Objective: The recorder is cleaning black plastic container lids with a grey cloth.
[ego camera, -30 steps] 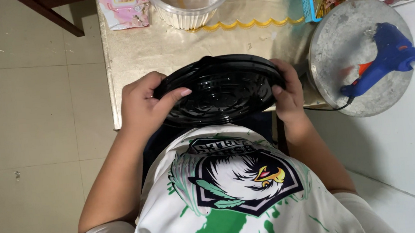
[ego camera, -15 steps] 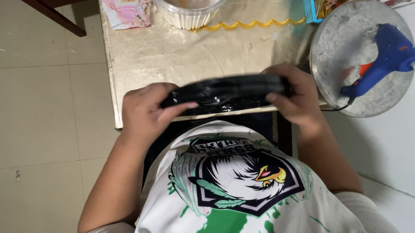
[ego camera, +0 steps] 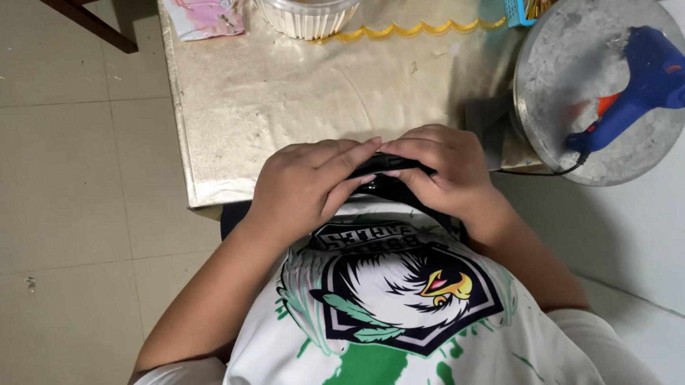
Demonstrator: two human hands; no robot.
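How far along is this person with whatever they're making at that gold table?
Done: nothing finished shows. In hand: the left hand and right hand close together over a black plastic piece at the edge of the gold-covered table, hiding most of it. Left: the blue glue gun lies unused on the round metal tray; the clear tub and gold scalloped trim sit untouched.

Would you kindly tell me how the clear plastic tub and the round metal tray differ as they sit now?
The clear ribbed plastic tub stands at the far edge of the gold-covered table, cut off by the frame; the round grey metal tray sits at the table's right, wholly visible. The tub is deep and see-through; the tray is flat, opaque, and carries a blue glue gun. Both are round.
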